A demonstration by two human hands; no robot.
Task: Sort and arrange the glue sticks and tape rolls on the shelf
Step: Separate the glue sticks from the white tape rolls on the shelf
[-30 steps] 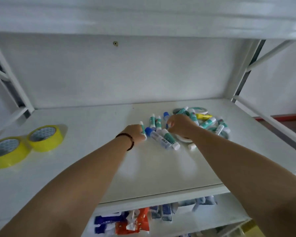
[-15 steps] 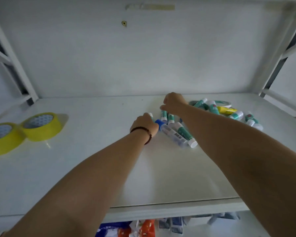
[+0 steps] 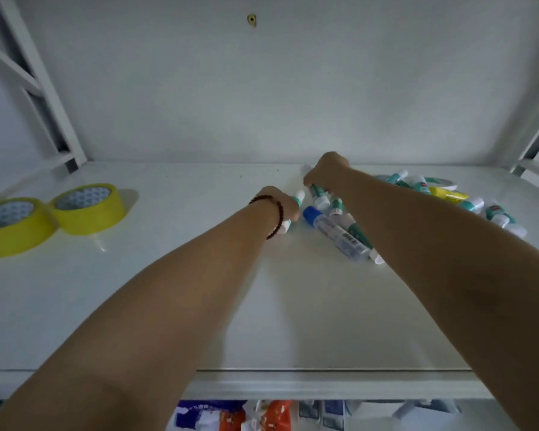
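While both forearms extend over the white shelf (image 3: 137, 306) in the head view, the left hand (image 3: 277, 203) sits near the shelf centre with its fingers curled round a green-and-white glue stick (image 3: 295, 206), whose white cap shows above the knuckles and whose lower end shows below the wrist. A dark bead bracelet (image 3: 274, 217) circles the left wrist. The right hand (image 3: 325, 169) lies just beyond and to the right of the left hand, close to the back wall (image 3: 262, 88); its fingers are curled downward onto the upper end of a second green-and-white glue stick (image 3: 319, 195), gripping it. Just beside these, a blue-capped glue tube (image 3: 336, 233) lies diagonally on the shelf surface, touching another green stick (image 3: 360, 236) partly hidden under the right forearm. Further right, a loose pile of glue sticks (image 3: 479, 209) lies in mixed directions, including one yellow stick (image 3: 448, 194). A flat white tape roll (image 3: 442, 181) lies at the back of that pile, partly covered by it. Well apart, at the left end of the shelf, two yellow tape rolls (image 3: 87, 209) lie flat, touching each other, with the nearer roll cut off by the frame edge. Below the shelf front edge, assorted packaged goods (image 3: 262, 415) show on a lower level; their type cannot be determined.
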